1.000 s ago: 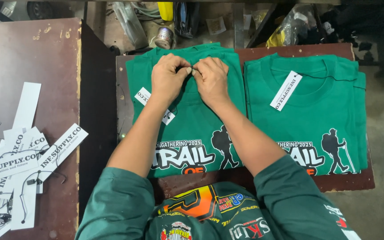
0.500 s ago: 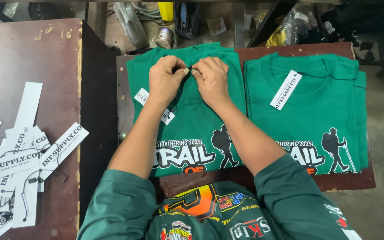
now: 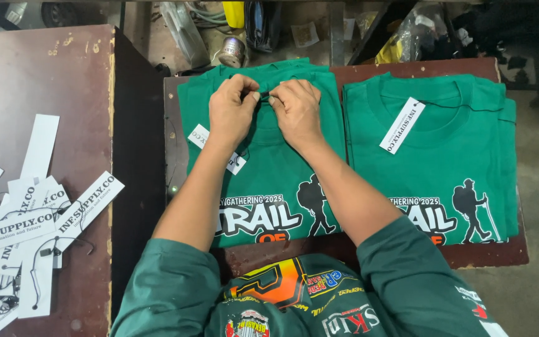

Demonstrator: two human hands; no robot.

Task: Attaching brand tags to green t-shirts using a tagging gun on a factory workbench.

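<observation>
A folded green t-shirt [image 3: 269,181] with a white hiker print lies on a small dark wooden table [image 3: 500,249]. My left hand [image 3: 232,109] and my right hand [image 3: 296,111] meet at its collar, fingertips pinched on a small dark tag fastener [image 3: 264,95]. A white paper hang tag [image 3: 204,138] lies on the shirt, partly under my left wrist. To the right sits a second stack of folded green t-shirts [image 3: 432,156] with a white hang tag [image 3: 402,125] fixed at its collar.
A larger brown table [image 3: 45,81] on the left carries a loose pile of white hang tags with black strings [image 3: 20,224]. Beyond the shirts, on the floor, lie a metal can [image 3: 232,51], plastic bags and clutter.
</observation>
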